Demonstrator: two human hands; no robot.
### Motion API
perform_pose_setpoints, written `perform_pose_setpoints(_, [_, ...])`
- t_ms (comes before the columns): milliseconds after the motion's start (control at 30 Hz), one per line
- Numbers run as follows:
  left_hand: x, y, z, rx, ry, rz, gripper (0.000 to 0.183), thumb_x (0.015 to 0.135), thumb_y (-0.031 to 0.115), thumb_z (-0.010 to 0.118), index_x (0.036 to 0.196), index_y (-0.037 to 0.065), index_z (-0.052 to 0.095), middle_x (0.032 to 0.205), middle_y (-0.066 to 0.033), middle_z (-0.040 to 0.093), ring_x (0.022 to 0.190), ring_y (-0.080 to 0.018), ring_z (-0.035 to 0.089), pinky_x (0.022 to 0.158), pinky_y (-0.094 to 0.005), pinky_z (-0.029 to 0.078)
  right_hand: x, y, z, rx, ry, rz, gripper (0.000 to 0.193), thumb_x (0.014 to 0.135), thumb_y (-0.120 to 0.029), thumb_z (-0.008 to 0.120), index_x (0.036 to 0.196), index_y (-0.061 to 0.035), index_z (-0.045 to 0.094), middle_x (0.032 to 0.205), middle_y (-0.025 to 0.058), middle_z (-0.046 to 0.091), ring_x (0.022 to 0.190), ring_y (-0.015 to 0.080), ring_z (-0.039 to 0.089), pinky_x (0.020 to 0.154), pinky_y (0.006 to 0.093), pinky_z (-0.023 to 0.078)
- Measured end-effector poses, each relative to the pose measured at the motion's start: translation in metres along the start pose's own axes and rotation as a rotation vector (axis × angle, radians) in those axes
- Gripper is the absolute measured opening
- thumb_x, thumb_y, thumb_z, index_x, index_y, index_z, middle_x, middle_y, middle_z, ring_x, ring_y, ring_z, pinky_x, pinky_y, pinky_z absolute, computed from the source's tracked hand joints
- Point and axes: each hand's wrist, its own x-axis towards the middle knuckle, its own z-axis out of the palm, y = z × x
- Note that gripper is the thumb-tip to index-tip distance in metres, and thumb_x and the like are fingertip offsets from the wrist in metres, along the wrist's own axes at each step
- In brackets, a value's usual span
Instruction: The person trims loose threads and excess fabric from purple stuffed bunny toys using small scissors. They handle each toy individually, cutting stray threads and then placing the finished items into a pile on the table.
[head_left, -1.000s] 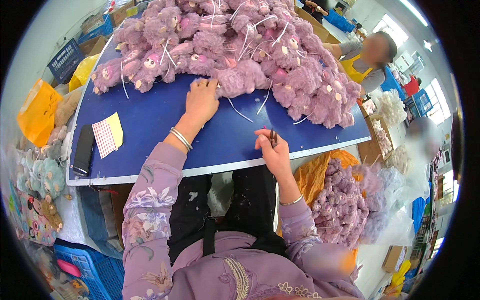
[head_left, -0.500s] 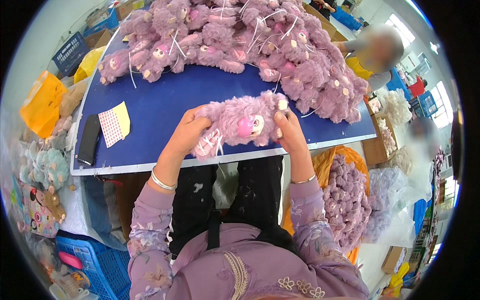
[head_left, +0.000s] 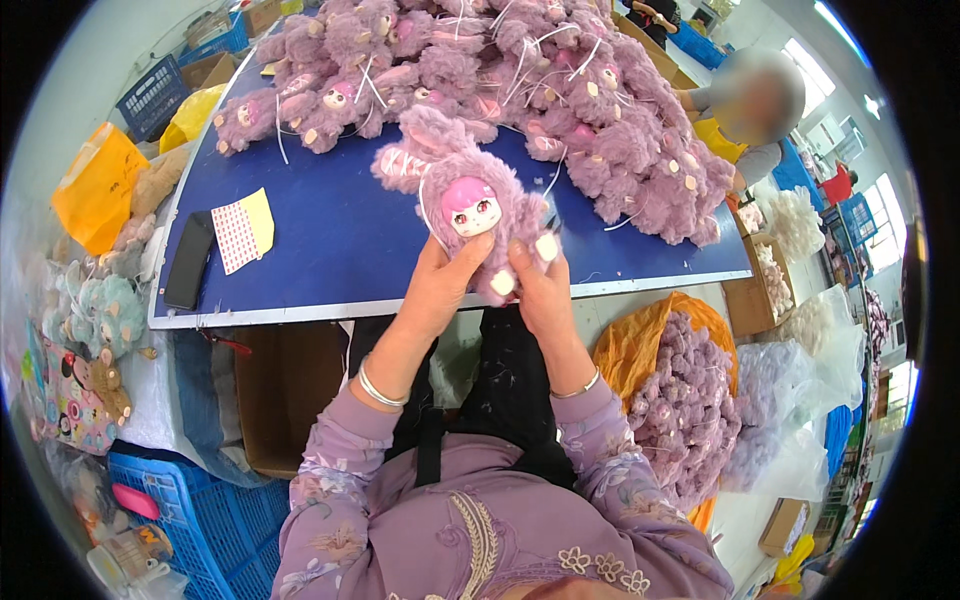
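Between my two hands is a fluffy purple plush doll with bunny ears, pink hair and a pale face turned up toward me. It is held upright over the front edge of the blue table. My left hand grips its body from the left, thumb just under the face. My right hand closes on its lower right side by the cream-coloured feet. A white string hangs along the doll's head. Beyond it, a large heap of similar purple plush dolls covers the back of the table, with white strings among them.
On the table's left lie a black phone-like slab and a red-patterned sheet with yellow paper. An orange sack of purple plush stands at right. A blue crate sits lower left. Another person is at the far right.
The doll has turned from lying sideways to upright, its ears now pointing away and its face toward me. My left hand has shifted from the ears to the body, and my hands are closer together.
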Motion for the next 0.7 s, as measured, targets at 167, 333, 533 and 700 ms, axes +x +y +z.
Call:
perform_pose_setpoints(167, [-0.007, -0.002, -0.001, -0.022, 0.045, 0.018, 0.048, 0.095, 0.016, 0.058, 0.137, 0.0, 0.04, 0.127, -0.0074, 0.053, 0.113, -0.0152, 0.052, 0.098, -0.0308, 0.042, -0.009, -0.047, -0.001, -0.461, -0.015, -0.264, 0.051, 0.078, -0.008, 0.076, 0.123, -0.0007, 0.052, 0.105, 0.0033, 0.058, 0.085, 0.0075, 0.054, 0.071, 0.0241, 0.047])
perform_pose_setpoints(333, [-0.014, -0.003, 0.004, 0.024, 0.018, 0.035, 0.046, 0.097, 0.017, 0.052, 0.137, -0.001, 0.039, 0.126, -0.0084, 0.053, 0.113, -0.0158, 0.052, 0.099, -0.0304, 0.041, -0.002, -0.051, 0.002, -0.636, -0.014, -0.329, 0.027, 0.08, -0.006, 0.071, 0.104, 0.0004, 0.058, 0.079, 0.0002, 0.057, 0.066, 0.0024, 0.046, 0.057, 0.0196, 0.04])
perform_pose_setpoints(533, [-0.024, -0.009, 0.003, -0.261, -0.001, -0.043, 0.044, 0.095, 0.01, 0.046, 0.138, 0.0, 0.041, 0.127, -0.0063, 0.053, 0.114, -0.0144, 0.051, 0.1, -0.0314, 0.04, -0.012, -0.035, -0.002, -0.614, -0.116, -0.233, 0.008, 0.084, -0.002, 0.057, 0.089, 0.0039, 0.058, 0.066, 0.0002, 0.051, 0.061, 0.0051, 0.042, 0.054, 0.0241, 0.037])
perform_pose_setpoints(700, [-0.028, -0.004, 0.003, -0.261, 0.017, -0.036, 0.048, 0.09, 0.002, 0.049, 0.138, 0.001, 0.042, 0.125, -0.0061, 0.054, 0.112, -0.0138, 0.054, 0.097, -0.0308, 0.043, -0.015, -0.026, -0.01, -0.536, -0.202, -0.186, 0.02, 0.088, -0.001, 0.05, 0.104, 0.002, 0.062, 0.082, -0.0041, 0.059, 0.072, 0.0026, 0.048, 0.062, 0.0205, 0.04])
